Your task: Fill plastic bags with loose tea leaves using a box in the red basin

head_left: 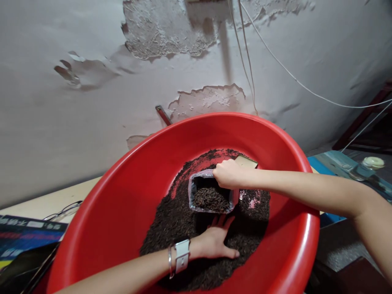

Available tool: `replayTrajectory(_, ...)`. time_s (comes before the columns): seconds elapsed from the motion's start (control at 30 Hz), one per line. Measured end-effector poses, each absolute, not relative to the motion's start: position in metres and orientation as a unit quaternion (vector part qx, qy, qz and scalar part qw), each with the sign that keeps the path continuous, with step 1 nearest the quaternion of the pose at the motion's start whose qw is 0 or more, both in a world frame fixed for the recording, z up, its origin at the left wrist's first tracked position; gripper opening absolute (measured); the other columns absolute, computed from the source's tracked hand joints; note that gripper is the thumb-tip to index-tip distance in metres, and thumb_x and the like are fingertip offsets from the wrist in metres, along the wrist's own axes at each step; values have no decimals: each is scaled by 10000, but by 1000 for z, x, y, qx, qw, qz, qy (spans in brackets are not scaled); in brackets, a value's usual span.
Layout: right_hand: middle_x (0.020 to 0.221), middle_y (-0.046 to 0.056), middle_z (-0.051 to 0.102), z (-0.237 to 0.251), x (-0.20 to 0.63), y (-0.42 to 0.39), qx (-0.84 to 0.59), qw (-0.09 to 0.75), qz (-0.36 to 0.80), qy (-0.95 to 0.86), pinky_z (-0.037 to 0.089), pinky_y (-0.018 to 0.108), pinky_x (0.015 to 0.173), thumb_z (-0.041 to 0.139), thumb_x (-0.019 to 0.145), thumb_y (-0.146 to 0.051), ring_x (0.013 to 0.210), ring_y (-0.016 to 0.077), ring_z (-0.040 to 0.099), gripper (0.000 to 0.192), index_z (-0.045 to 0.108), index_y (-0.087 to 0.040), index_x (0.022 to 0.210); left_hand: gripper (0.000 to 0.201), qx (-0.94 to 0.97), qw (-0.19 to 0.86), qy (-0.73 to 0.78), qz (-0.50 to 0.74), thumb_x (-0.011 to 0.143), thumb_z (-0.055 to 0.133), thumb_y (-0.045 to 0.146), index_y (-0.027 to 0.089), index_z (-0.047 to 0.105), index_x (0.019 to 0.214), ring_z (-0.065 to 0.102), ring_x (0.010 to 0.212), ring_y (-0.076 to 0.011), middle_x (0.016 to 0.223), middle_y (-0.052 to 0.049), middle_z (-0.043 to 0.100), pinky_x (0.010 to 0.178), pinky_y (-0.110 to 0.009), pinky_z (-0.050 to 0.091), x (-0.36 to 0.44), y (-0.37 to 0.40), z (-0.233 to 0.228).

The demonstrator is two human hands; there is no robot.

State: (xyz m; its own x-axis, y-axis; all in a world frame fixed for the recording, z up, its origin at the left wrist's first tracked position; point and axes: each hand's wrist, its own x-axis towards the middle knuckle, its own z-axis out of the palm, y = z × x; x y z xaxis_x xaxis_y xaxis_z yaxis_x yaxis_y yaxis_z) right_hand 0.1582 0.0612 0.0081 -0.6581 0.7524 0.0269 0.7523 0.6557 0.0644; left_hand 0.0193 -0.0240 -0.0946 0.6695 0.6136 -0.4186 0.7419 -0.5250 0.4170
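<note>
A large red plastic basin (131, 183) holds a layer of dark, loose bits (171, 224) that look like dry tea leaves. My right hand (228, 173) is closed on the upper rim of a small box lined with clear plastic (192, 192). The box lies tilted with its mouth toward me, and a heap of the same dark bits (211, 198) sits inside. Just below the mouth, my left hand (216, 241) is open with fingers spread, on or just over the loose bits. Its fingertips are near the box's lower edge; whether they touch it I cannot tell.
A flat pale piece with a dark edge (246, 162) lies in the basin behind my right hand. Glasses (63, 210) and a printed packet (27, 237) are at the left. To the right stands a jar with a pale lid (373, 163). Behind is a peeling wall (92, 143) with hanging cords.
</note>
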Motion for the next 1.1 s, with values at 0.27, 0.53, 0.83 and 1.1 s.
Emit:
replayTrajectory(0.27,839,161,679,8,158,62,409,1,37,912,472,306,684,469,778,-160,817,218,646,274,686,-115,940,984,830,367,388,-163,536,703,526,224,307,1385,287,1296,-354,1414,-122,354,1046,-500,257,25,-25,-88)
replayTrajectory(0.53,814,165,675,4,158,64,406,-10,37,913,470,318,655,472,778,-185,830,247,645,268,692,-112,912,1060,822,435,333,-158,507,744,465,173,264,1406,364,1267,-293,1413,-138,354,1051,-382,290,24,-19,-87)
replayTrajectory(0.83,807,157,678,6,158,63,410,-17,28,912,477,318,627,462,754,-149,779,236,649,281,692,-121,914,722,814,405,379,-174,588,735,272,264,458,1255,537,1056,-275,1166,-53,578,893,-369,437,30,-30,-76)
replayTrajectory(1.1,836,160,676,9,158,62,422,1,23,907,478,307,677,464,767,-149,814,222,647,285,685,-119,945,446,877,342,315,-122,684,703,227,272,558,1103,568,962,-235,1113,-39,556,830,-327,451,43,-43,-16)
